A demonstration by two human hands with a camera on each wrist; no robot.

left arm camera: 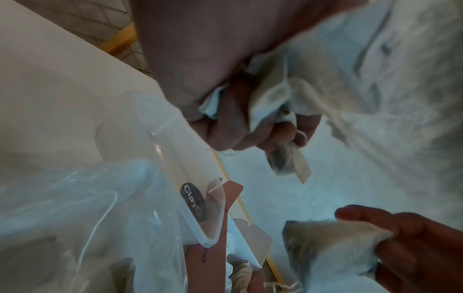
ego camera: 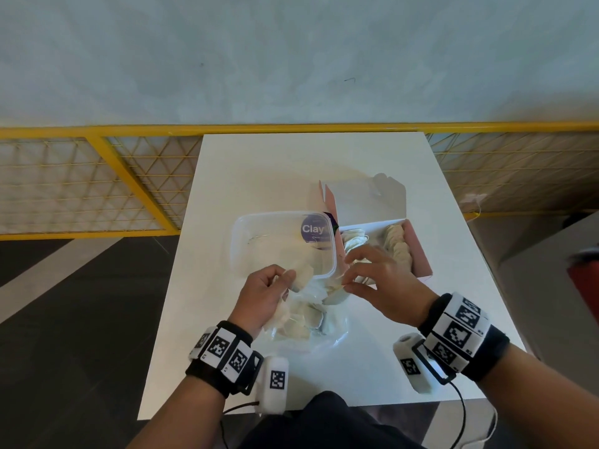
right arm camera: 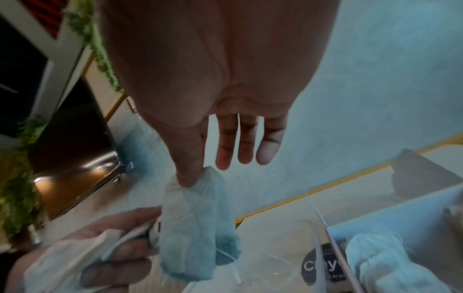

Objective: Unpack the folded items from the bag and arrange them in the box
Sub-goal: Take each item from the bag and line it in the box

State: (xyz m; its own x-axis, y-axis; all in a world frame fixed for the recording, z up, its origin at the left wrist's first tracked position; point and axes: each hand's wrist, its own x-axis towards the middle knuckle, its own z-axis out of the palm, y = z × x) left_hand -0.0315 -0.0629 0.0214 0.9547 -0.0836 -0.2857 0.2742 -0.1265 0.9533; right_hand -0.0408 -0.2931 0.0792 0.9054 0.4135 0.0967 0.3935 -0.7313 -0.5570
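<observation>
A clear plastic bag (ego camera: 311,322) with several pale folded cloth items inside lies at the table's near middle. My left hand (ego camera: 265,293) grips the bag's crumpled upper edge, fingers curled round it (left arm camera: 238,123). My right hand (ego camera: 372,280) hovers just right of the bag mouth, thumb and forefinger pinching one pale folded item (right arm camera: 198,228) that hangs below them; the other fingers (right arm camera: 246,144) are straight. The same item (left arm camera: 325,243) appears in the left wrist view. The open pink box (ego camera: 421,264) stands right of the hands, with folded items (ego camera: 398,244) inside.
A clear plastic container (ego camera: 259,241) with a purple "Clay" sticker (ego camera: 312,228) sits just behind the bag, touching the box's left wall. The box lid (ego camera: 363,199) stands up at the back. A yellow mesh railing (ego camera: 97,176) runs behind the white table (ego camera: 227,176).
</observation>
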